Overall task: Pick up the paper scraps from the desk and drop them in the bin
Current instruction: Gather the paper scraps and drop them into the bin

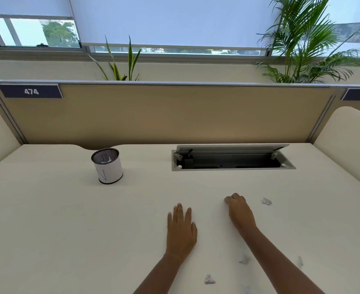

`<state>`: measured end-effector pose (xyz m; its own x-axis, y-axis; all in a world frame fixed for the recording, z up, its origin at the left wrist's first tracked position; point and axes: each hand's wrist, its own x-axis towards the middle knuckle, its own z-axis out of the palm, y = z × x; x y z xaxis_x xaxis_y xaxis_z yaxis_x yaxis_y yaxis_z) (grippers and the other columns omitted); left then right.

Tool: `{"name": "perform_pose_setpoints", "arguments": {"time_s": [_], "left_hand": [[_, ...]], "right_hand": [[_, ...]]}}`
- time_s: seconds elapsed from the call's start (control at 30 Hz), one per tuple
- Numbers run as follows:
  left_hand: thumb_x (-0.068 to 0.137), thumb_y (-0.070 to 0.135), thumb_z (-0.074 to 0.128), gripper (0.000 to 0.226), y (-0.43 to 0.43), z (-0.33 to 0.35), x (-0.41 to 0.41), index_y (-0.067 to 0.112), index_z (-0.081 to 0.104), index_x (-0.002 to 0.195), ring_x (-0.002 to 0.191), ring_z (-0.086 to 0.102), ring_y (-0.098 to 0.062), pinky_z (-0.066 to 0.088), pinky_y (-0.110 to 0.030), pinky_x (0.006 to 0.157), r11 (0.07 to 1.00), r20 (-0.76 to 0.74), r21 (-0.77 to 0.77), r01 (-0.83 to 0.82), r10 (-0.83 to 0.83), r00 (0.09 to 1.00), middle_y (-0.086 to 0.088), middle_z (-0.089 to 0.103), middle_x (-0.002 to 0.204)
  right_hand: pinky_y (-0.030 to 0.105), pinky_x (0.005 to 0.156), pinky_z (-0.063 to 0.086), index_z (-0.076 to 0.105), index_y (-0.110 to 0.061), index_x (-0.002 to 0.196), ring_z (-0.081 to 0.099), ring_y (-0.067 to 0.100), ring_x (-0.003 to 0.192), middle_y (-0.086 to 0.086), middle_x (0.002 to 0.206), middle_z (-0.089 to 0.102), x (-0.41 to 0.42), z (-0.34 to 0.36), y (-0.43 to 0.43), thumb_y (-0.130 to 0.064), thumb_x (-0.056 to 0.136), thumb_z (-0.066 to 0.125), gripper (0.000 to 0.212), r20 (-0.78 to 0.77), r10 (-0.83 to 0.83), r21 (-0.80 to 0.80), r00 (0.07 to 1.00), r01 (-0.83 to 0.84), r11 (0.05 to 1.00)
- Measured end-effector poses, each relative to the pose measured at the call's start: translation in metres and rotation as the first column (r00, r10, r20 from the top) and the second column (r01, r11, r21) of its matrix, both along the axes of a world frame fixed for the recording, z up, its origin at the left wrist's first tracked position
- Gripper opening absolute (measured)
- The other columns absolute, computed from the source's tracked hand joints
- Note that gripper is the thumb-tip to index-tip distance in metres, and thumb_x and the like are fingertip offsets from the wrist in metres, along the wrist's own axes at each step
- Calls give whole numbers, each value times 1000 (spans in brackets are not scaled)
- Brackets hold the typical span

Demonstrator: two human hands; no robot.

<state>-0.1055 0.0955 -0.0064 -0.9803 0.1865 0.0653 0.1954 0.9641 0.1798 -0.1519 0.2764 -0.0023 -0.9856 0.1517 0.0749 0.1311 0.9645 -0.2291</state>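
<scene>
Meanwhile, right hand [239,211] curls beside scrap [266,201].

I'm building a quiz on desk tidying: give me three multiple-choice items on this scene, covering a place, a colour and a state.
1. Relative to the hands, where does the small round mesh bin stand?
A far left
B far right
C beside the wrists

2. What colour are the crumpled paper scraps?
A red
B white
C black

3. How is the left hand?
A fisted
B gripping the bin
C flat, palm down

Answers: A, it stands up left on the cream desk; B, all look white; C, fingers are spread on the desk while the right hand curls.
</scene>
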Motion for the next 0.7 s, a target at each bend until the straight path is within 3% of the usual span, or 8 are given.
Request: {"name": "perform_pose_setpoints", "arguments": {"time_s": [0.1, 0.2, 0.3, 0.37, 0.43, 0.5, 0.57, 0.7], "left_hand": [[94, 20, 46, 47, 10, -2, -6, 9, 38, 139, 143, 26, -25, 23, -32, 117, 957, 26, 290, 22, -31, 999, -18, 29, 152], [99, 14, 37, 39, 28, 8, -6, 9, 41, 137, 136, 36, -17, 26, -22, 112, 707, 117, 701, -90, 10, 993, -7, 42, 146], [101, 15, 32, 32, 48, 22, -8, 8, 51, 126, 119, 54, -23, 41, -29, 101, 411, 297, 864, -291, 51, 954, -10, 58, 129], [103, 21, 26, 35, 56, 29, -15, 6, 56, 114, 95, 64, -25, 51, -33, 85, 98, 509, 859, -503, -41, 860, -15, 66, 111], [103, 27, 22, 45, 57, 32, -19, 5, 60, 93, 72, 64, -19, 52, -28, 67, -223, 646, 707, -671, -185, 741, -13, 71, 82], [103, 25, 21, 52, 55, 33, -23, 4, 55, 70, 57, 61, -19, 48, -26, 57, -416, 686, 536, -735, -294, 666, -9, 65, 49], [102, 15, 25, 47, 53, 36, -25, 3, 50, 64, 54, 59, -23, 52, -31, 52, -499, 694, 439, -747, -340, 635, -12, 59, 45], [98, 3, 28, 36, 49, 40, -28, -3, 51, 71, 63, 50, -26, 48, -19, 31, -485, 739, 408, -773, -321, 592, -16, 50, 71]], "right_hand": [[32, 74, 42, 60, 1, 101, 54, 31, 101, 18, 107, 58, 0, 3, -6, 7, 88, 37, 27, -33, -1, -154, 999, -4, 988], [31, 86, 44, 64, 2, 102, 59, 30, 101, 20, 108, 63, 5, 11, -17, 3, 89, 45, 22, -131, 6, -382, 991, -56, 922], [25, 83, 44, 66, -2, 101, 62, 23, 94, 16, 105, 68, 15, 20, -32, 1, 88, 51, 20, -199, 84, -485, 976, -173, 857], [23, 79, 45, 67, -8, 99, 62, 17, 88, 11, 101, 70, 22, 24, -38, -1, 86, 53, 20, -216, 141, -514, 966, -236, 825], [22, 80, 44, 67, -11, 100, 61, 17, 90, 6, 100, 72, 25, 25, -39, -7, 87, 54, 20, -202, 210, -483, 957, -284, 828], [20, 78, 40, 66, -14, 105, 58, 16, 94, 4, 104, 71, 25, 27, -33, -14, 88, 55, 20, -181, 252, -440, 951, -308, 844], [16, 76, 35, 66, -14, 105, 55, 16, 94, 4, 106, 69, 23, 30, -22, -17, 88, 58, 19, -214, 237, -421, 948, -309, 853], [25, 88, 34, 67, -3, 98, 58, 28, 102, 14, 106, 68, 16, 31, 18, -3, 87, 57, 15, -262, 54, -376, 963, -154, 914]]}}
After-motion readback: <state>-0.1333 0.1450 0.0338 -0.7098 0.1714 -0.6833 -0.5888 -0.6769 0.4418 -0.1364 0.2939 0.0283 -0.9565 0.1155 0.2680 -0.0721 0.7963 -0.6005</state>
